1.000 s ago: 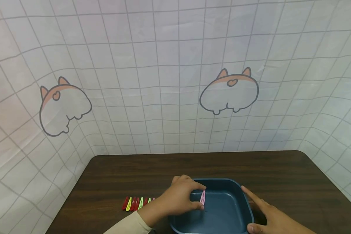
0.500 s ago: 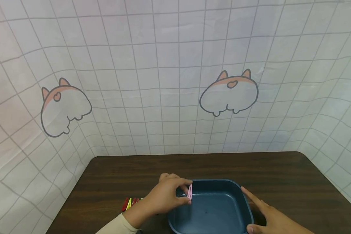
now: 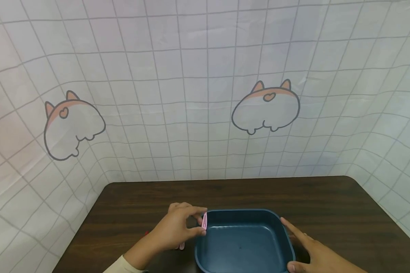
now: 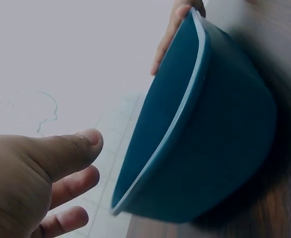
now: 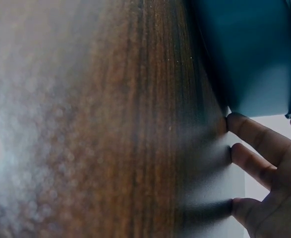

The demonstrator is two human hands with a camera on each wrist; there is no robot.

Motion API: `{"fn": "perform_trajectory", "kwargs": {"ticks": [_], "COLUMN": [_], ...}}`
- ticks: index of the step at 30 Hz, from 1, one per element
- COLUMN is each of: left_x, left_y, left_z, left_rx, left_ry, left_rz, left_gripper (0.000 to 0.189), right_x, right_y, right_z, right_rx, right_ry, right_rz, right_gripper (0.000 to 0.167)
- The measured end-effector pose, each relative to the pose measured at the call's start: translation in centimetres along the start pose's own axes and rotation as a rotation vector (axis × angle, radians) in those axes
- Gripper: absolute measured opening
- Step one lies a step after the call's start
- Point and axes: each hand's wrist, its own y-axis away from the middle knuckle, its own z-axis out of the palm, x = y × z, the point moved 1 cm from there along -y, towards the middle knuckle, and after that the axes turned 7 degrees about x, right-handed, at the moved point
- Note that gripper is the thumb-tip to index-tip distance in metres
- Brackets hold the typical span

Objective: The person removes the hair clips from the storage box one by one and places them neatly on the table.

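Note:
My left hand pinches a pink hair clip between thumb and forefinger, at the left rim of a blue plastic basin in the head view. In the left wrist view, that hand's thumb and fingers are seen beside the basin's outer wall; the clip does not show there. My right hand rests against the basin's right side, its forefinger stretched along the rim. The right wrist view shows its other fingertips down by the tabletop, below the basin's wall.
More hair clips lie left of the basin, mostly hidden behind my left hand and forearm; a pink one and a bit of a red one show. The dark wooden table ends at a white checked cloth behind.
My left hand, with the pink hair clip pinched in it, has moved left from above the basin's inside to its left rim, covering more of the row of clips. My right hand stays put.

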Motion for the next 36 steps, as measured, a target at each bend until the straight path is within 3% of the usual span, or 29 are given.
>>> {"fn": "perform_trajectory", "kwargs": {"ticks": [10, 16, 28, 36], "left_x": [-2.3, -3.7, -6.7, -8.4], "left_y": [1.2, 2.1, 3.9, 5.4], "left_z": [-1.7, -2.6, -4.1, -4.8], "left_rx": [0.046, 0.046, -0.021, -0.008], "left_ry": [-0.057, -0.059, -0.06, -0.067], "left_rz": [0.075, 0.051, 0.0, -0.037], "left_gripper": [0.05, 0.05, 0.049, 0.05], "right_x": [0.0, -0.1, -0.4, -0.5], "right_y": [0.1, 0.1, 0.1, 0.3], "right_z": [0.0, -0.1, 0.0, 0.3], "right_rx": [-0.018, -0.011, 0.006, 0.02], "right_ry": [-0.019, -0.025, 0.01, 0.019], "right_rz": [0.03, 0.038, 0.028, 0.037], "right_gripper": [0.099, 0.099, 0.098, 0.097]}}
